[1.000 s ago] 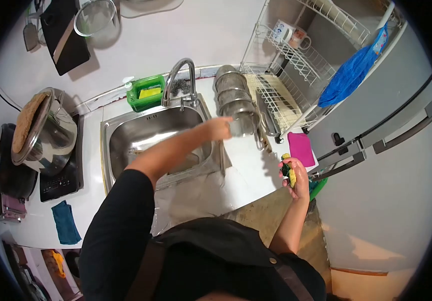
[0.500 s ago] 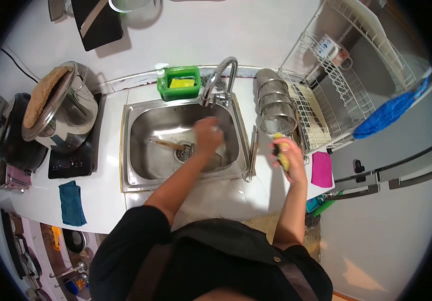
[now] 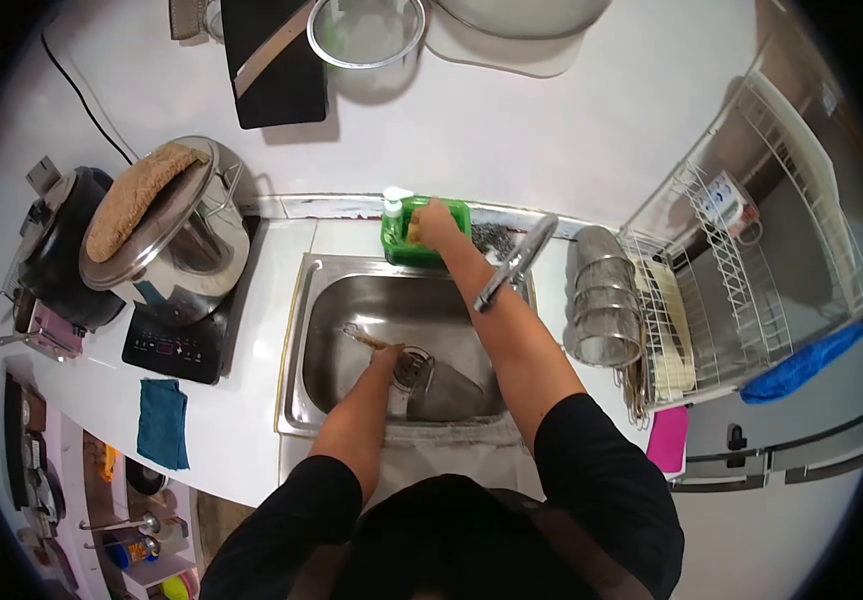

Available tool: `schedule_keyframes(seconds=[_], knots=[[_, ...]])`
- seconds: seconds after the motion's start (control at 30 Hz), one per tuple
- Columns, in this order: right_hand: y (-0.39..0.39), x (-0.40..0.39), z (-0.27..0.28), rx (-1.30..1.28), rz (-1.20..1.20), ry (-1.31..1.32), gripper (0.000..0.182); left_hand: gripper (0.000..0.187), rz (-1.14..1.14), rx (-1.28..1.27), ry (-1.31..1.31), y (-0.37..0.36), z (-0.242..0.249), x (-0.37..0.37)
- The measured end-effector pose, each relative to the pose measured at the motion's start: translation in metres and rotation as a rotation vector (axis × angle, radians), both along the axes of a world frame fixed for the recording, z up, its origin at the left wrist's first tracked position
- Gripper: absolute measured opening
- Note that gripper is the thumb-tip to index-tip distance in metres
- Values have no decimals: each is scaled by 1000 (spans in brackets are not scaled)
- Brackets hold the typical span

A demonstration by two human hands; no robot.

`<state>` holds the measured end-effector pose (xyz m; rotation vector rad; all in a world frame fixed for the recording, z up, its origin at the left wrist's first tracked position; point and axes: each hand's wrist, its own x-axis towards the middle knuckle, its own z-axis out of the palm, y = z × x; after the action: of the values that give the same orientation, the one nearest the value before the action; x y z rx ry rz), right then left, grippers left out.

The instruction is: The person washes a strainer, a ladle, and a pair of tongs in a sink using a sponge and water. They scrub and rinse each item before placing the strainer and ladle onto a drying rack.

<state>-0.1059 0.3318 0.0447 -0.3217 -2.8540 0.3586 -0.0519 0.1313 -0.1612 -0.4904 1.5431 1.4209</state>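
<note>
My left hand (image 3: 388, 357) is down in the steel sink (image 3: 296, 300), fingers closed round the handle of a slim utensil (image 3: 359, 334) whose wire-like end points up and left. Beside it, near the drain, a grey see-through-looking cup (image 3: 441, 390) lies on its side. My right hand (image 3: 435, 224) reaches past the faucet (image 3: 518, 262) into the green basket (image 3: 417, 255) behind the sink. Its fingers are closed at a yellowish sponge (image 3: 414, 229), partly hidden by the hand. A pump bottle (image 3: 392, 203) stands at the basket's left side.
Stacked metal cups (image 3: 606, 300) lie right of the sink, by a white wire dish rack (image 3: 666, 300). To the left are a large steel pot (image 3: 196, 240), an induction cooktop (image 3: 176, 340) and a teal cloth (image 3: 162, 423). A steel scouring pad (image 3: 491, 238) sits behind the faucet.
My right hand has moved from the counter on the right, where it held a yellow sponge, to the green basket. My left hand has gone lower and left to the utensil. The view has shifted.
</note>
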Motion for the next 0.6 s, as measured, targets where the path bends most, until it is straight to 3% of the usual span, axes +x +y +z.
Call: schedule_keyframes(seconds=[0.03, 0.1, 0.13, 0.23, 0.3, 0.4, 0.47, 0.53, 0.6], knots=[[4, -12, -8, 3, 4, 4, 30, 43, 24, 173, -64, -1, 16, 1], [8, -23, -20, 143, 3, -55, 13, 38, 95, 164, -101, 8, 13, 0], [5, -25, -24, 144, 0, -58, 13, 34, 162, 150, -136, 10, 11, 3], [3, -23, -12, 305, -138, 57, 8, 33, 46, 202, -214, 11, 20, 7], [15, -11, 10, -106, -66, 312, 7, 32, -60, 194, -189, 15, 12, 5], [29, 1, 30, -127, -125, 380, 7, 39, -293, 200, -268, 18, -11, 11], [33, 5, 18, -18, -110, 317, 7, 47, -425, 219, -364, 23, -12, 20], [34, 5, -2, 272, 2, -46, 11, 45, -469, 174, -232, 27, 17, 33], [32, 2, -19, 296, 5, -15, 12, 43, -440, 173, -253, 32, 9, 34]])
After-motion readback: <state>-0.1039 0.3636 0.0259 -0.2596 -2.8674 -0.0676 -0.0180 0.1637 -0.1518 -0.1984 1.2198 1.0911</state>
